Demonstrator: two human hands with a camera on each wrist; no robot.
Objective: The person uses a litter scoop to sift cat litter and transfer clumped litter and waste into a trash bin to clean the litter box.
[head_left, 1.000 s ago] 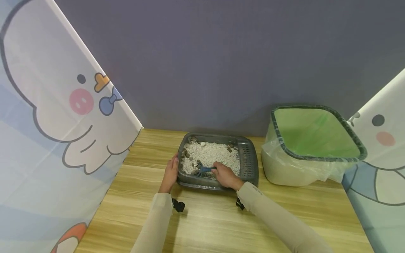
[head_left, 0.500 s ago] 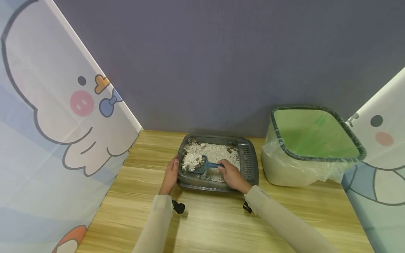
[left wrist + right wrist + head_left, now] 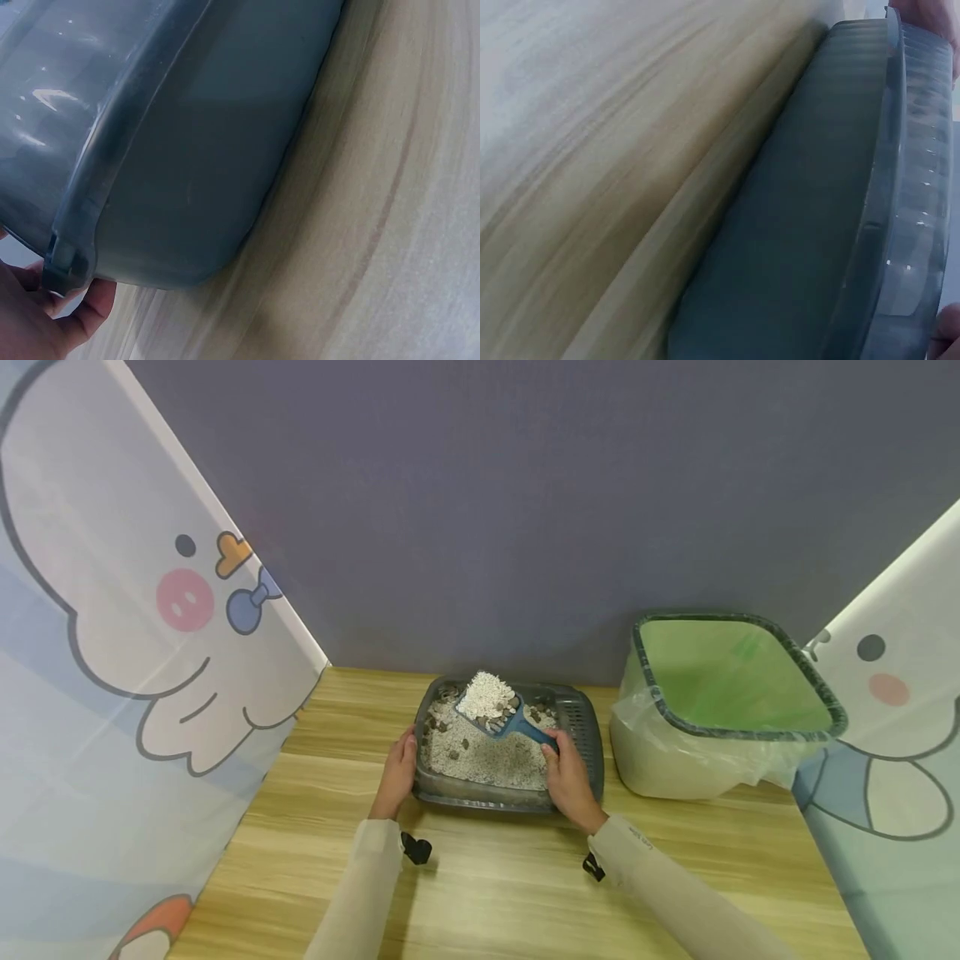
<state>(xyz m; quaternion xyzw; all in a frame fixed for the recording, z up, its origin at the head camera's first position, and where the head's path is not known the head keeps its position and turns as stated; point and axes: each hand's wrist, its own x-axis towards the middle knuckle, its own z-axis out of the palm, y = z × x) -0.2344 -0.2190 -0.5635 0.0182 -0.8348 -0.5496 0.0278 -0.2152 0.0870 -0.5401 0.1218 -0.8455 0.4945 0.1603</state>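
Observation:
A dark grey litter box [image 3: 487,795] stands on the table, with pale litter [image 3: 491,766] and scattered brown clumps [image 3: 454,755] inside. My right hand [image 3: 572,783] grips the handle of a blue litter scoop [image 3: 517,723] above the box. Pale litter is heaped on the scoop [image 3: 486,695], with several brown clumps near its handle end. At the box's left end, my left hand [image 3: 396,777] holds the rim. The left wrist view shows that hand [image 3: 52,319] with its fingers curled around the rim's corner. Only the outer wall of the box [image 3: 780,225] shows in the right wrist view.
Right of the litter box stands a square bin [image 3: 675,768] with a green inside and a clear plastic liner over its dark rim. Behind the wooden table [image 3: 465,877] rises a grey wall [image 3: 480,527]. Printed cartoon panels flank both sides.
The scoop has come up out of the litter, loaded, and swung so its blade points back left. My right hand has moved right with it. The left hand stays at the rim.

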